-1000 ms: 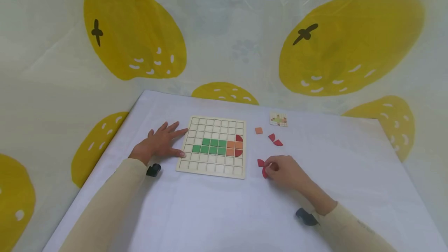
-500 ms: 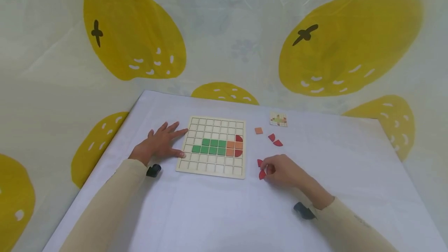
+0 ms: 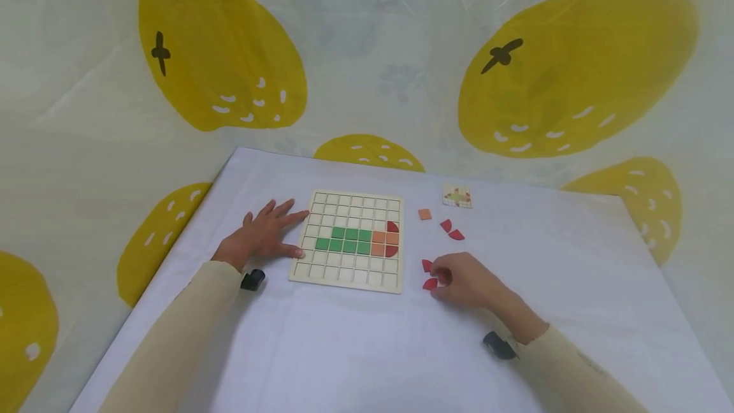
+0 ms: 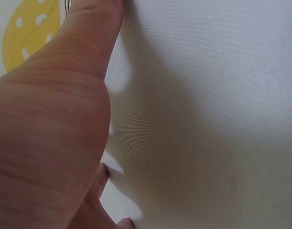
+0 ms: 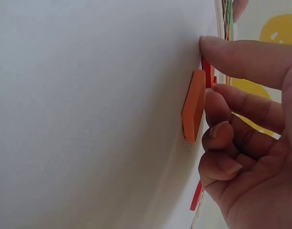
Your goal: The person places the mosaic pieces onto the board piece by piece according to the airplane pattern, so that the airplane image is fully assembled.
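A square, pale wooden grid board [image 3: 344,271] is lying on the table, its shallow cells holding flat tiles: green square tiles [image 3: 350,246] are forming a row of three above a row of four, and three orange square tiles [image 3: 378,248] are continuing these rows to the right. Two red quarter-circle tiles [image 3: 392,251] are sitting at the board's right side, one above the orange pair and one ending the lower row. The left hand [image 3: 260,234] is spreading its fingers loosely, gripping nothing, its thumb resting on the board's left edge. The right hand [image 3: 467,279] is curling — thumb and forefinger pinching a loose red quarter-circle piece [image 3: 430,284] on the cloth, to the right of the board. Another red quarter piece [image 3: 427,266] is lying by the forefinger; whether they are touching is unclear. An orange block [image 5: 192,107] is lying close to these fingers in the right-wrist view. Farther back, a loose orange square [image 3: 424,214], two more red quarters [image 3: 456,234] and a small patterned card [image 3: 457,196] are lying on the white cloth [image 3: 344,349] covering the table. Behind, a whitish sheet [image 3: 367,37] is hanging, showing large yellow fruit shapes [image 3: 223,50] with white flecks — the upper two also bearing dark stem marks.
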`<action>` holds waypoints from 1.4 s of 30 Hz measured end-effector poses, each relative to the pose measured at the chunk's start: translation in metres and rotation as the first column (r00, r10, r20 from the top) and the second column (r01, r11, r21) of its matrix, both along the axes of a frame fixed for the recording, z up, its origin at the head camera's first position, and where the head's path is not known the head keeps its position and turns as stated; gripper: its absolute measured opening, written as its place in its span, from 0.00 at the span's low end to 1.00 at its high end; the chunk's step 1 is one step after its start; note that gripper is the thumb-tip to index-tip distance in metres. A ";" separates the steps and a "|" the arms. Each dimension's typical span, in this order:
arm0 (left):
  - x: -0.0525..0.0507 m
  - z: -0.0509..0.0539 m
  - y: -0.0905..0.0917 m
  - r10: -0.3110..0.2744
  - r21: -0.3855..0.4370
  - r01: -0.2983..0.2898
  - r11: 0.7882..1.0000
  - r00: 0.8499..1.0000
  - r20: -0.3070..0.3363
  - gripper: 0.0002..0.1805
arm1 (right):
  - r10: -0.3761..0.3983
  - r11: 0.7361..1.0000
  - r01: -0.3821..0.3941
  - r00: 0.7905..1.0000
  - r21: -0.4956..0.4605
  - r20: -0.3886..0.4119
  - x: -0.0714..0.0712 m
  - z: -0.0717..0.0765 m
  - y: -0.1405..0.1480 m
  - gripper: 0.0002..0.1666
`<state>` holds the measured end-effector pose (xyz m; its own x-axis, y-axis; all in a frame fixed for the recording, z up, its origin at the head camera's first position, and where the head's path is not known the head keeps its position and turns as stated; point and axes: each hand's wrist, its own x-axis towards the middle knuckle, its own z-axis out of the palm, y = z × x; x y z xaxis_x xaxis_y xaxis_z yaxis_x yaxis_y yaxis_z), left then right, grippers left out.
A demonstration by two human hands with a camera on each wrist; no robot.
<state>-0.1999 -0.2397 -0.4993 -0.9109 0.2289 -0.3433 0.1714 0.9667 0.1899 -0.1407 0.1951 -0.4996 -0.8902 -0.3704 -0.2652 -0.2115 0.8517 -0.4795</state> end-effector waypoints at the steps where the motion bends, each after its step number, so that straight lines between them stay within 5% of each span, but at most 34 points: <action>1: 0.000 0.000 0.000 0.001 0.001 -0.001 1.000 1.000 0.000 0.57 | -0.007 1.000 0.007 1.000 -0.001 -0.003 0.000 0.000 0.000 0.15; 9: 0.001 -0.001 0.001 0.009 0.005 -0.009 1.000 1.000 -0.001 0.56 | -0.034 0.999 0.034 0.999 0.002 -0.010 0.000 -0.001 0.001 0.17; 25: -0.002 -0.006 -0.003 -0.002 0.011 0.002 1.000 1.000 -0.002 0.57 | 0.077 0.997 -0.076 0.995 0.012 -0.069 -0.001 -0.002 0.003 0.17; 42: 0.002 0.000 0.000 -0.005 0.013 0.006 1.000 1.000 -0.009 0.56 | 0.096 0.995 -0.098 0.992 -0.012 -0.086 -0.006 0.010 -0.008 0.20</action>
